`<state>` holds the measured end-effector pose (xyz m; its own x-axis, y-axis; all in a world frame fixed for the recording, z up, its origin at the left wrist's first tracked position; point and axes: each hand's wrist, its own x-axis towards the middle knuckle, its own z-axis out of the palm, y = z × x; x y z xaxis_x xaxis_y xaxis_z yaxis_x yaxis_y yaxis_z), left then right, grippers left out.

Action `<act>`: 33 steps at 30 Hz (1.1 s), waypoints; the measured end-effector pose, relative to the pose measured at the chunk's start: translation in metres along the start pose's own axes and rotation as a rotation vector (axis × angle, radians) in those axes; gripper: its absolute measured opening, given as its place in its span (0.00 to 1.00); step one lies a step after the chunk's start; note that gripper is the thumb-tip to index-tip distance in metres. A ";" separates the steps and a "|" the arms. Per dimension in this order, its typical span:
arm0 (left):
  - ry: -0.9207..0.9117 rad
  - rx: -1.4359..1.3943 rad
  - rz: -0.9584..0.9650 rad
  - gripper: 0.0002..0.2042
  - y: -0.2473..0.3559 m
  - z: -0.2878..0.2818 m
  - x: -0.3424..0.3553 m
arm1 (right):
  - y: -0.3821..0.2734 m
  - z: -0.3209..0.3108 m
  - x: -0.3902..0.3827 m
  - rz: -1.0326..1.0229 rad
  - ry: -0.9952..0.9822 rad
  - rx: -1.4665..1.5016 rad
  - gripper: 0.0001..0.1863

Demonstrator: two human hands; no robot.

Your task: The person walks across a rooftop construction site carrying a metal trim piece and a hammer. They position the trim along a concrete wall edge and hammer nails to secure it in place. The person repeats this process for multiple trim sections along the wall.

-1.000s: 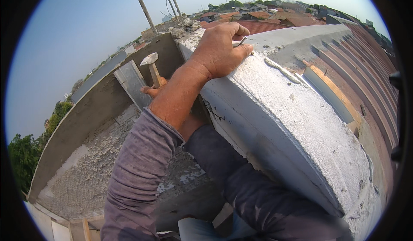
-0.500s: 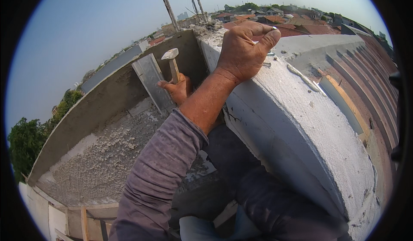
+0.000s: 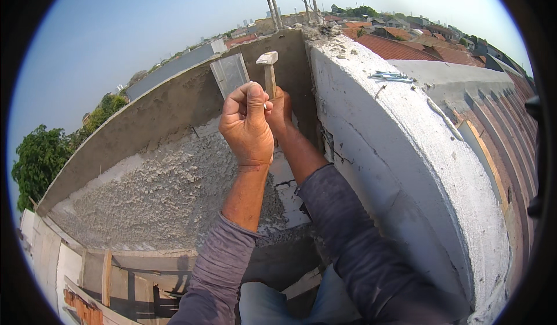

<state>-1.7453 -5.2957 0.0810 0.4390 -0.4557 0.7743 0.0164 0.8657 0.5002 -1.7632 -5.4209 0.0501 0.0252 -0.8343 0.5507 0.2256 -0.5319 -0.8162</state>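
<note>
Rooftop parapet [image 3: 406, 168], hands [image 3: 248, 125] raised, hammer [image 3: 268, 69] gripped

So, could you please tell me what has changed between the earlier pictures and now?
The left hand left the top of the white plastered wall and now hangs closed in front of the wooden-handled hammer. The right hand kept gripping the hammer. The silver nails lie on the wall.

White parapet wall [image 3: 406, 151]: curving away along the right side.
Loose nails [image 3: 391, 76]: lying on top of the parapet wall.
Rebar rods [image 3: 270, 0]: sticking up beyond the wall's far end.
Rough concrete slab [image 3: 156, 191]: sloping left of the wall.
Tree [image 3: 38, 159]: standing far left.
</note>
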 end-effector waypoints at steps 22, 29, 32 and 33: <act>0.205 1.000 0.899 0.10 -0.084 -0.071 0.112 | 0.012 0.001 0.007 -0.028 0.054 -0.087 0.27; 0.252 0.478 0.605 0.06 -0.077 -0.073 0.103 | 0.013 0.000 0.008 0.012 0.041 -0.079 0.28; 0.195 0.530 0.569 0.05 -0.072 -0.077 0.093 | 0.013 0.001 0.007 0.003 0.057 -0.064 0.28; 0.184 0.578 0.536 0.06 -0.070 -0.077 0.091 | 0.013 0.002 0.006 0.004 0.059 -0.057 0.28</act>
<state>-1.6369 -5.3818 0.0869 0.3972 0.0763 0.9145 -0.6829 0.6903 0.2391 -1.7586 -5.4328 0.0434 -0.0319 -0.8425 0.5377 0.1695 -0.5348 -0.8278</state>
